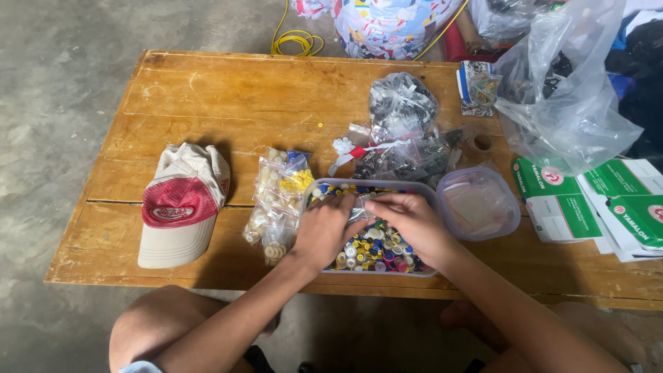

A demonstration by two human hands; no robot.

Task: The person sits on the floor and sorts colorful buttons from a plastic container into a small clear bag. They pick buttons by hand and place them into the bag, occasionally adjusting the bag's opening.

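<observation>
Both hands meet over the clear tray point(414, 188) of mixed coloured buttons point(373, 250) at the desk's point(228, 97) near edge; the left hand point(324, 231) and right hand point(414, 221) pinch a small clear bag point(360, 207) between curled fingers, held low over the tray so spills fall back; filled button bags point(276, 204) lie just left, apart from the loose ones.

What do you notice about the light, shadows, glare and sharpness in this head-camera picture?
Head view: soft, even daylight; the cap throws only a faint shadow on the wooden table; pale glare on the clear plastic bag; the left hand and right hand over the button tray are sharp; table edges bow slightly.
</observation>
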